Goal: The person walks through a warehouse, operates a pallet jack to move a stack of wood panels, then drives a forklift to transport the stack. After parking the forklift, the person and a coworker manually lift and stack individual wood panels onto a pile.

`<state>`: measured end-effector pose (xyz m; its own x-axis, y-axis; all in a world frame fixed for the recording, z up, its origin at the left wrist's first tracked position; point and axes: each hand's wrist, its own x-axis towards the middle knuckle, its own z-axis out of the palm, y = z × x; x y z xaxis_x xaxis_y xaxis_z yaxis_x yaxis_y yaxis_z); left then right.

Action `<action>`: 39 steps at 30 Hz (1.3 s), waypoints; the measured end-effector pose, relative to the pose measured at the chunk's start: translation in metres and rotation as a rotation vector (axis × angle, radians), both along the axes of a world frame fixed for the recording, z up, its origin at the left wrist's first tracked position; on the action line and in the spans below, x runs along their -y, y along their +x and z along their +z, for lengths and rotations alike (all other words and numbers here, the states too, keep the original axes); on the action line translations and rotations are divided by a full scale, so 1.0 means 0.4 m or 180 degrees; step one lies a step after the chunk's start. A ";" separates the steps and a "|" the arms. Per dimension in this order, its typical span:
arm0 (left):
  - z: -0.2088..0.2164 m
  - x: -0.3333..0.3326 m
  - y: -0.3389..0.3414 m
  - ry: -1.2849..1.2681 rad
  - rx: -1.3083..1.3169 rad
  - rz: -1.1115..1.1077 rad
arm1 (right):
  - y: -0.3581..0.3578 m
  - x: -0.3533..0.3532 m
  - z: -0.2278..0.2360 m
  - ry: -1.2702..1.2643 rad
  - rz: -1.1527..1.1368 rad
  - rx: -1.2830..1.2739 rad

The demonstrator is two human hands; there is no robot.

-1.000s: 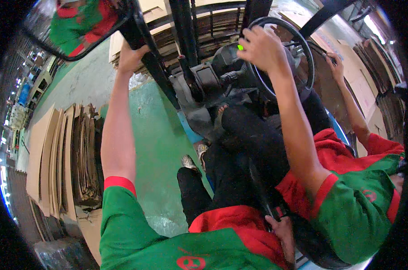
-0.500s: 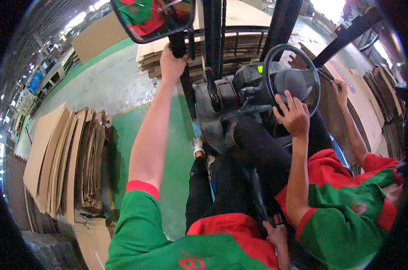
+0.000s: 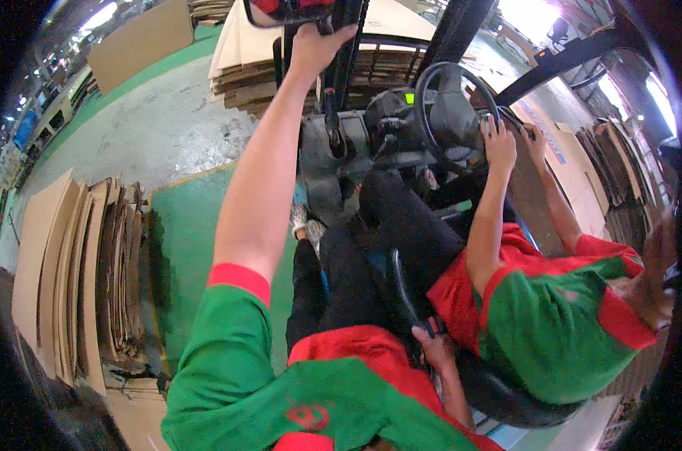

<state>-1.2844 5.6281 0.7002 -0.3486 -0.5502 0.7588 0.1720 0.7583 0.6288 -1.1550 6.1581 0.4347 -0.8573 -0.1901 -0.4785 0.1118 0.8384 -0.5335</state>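
Note:
My left arm reaches up and forward, and my left hand [image 3: 311, 54] is closed round the dark post [image 3: 281, 64] just under the rear-view mirror [image 3: 288, 11]. One digit of it points out to the right. Low at my right side, my right hand [image 3: 435, 349] is wrapped round a black curved bar [image 3: 405, 289] beside the seat [image 3: 506, 387]. To my right sits a co-worker in a green and red shirt. One hand [image 3: 499, 143] of that person lies at the rim of the steering wheel [image 3: 418, 113], and the other hand [image 3: 535, 143] is by a black lever beyond it.
A forklift's dash [image 3: 397, 105] and a tall black lever [image 3: 330, 113] stand ahead, with the dark mast [image 3: 446, 37] behind. Cardboard sheets are stacked in front [image 3: 239, 56], at the left [image 3: 78, 278] and at the right [image 3: 611, 165]. A green floor strip [image 3: 198, 240] runs along my left.
The view has shifted, so the mirror sits higher in the picture. The co-worker's near hand has moved from the wheel's lower part to its right rim. My hands keep their holds.

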 end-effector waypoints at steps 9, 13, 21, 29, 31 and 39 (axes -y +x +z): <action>-0.057 0.069 -0.057 -0.0240 -0.0005 -0.0233 | -0.007 0.056 -0.033 -0.0444 -0.0659 0.0191; -0.068 0.055 -0.060 -0.0136 0.0207 -0.0401 | -0.010 0.051 -0.087 -0.0909 -0.0492 0.0124; -0.092 -0.009 0.018 -0.0174 0.0573 -0.0040 | 0.039 0.012 -0.135 -0.1051 -0.0388 0.0077; -0.068 -0.042 0.038 0.0045 0.0506 -0.0327 | 0.016 -0.029 -0.184 -0.0651 0.0076 -0.0646; -0.066 -0.052 0.045 -0.0224 0.0312 -0.0180 | 0.012 -0.034 -0.178 -0.0866 0.0128 -0.0675; -0.065 -0.062 0.057 -0.0131 0.0386 -0.0205 | 0.010 -0.045 -0.155 -0.0406 0.0156 -0.0616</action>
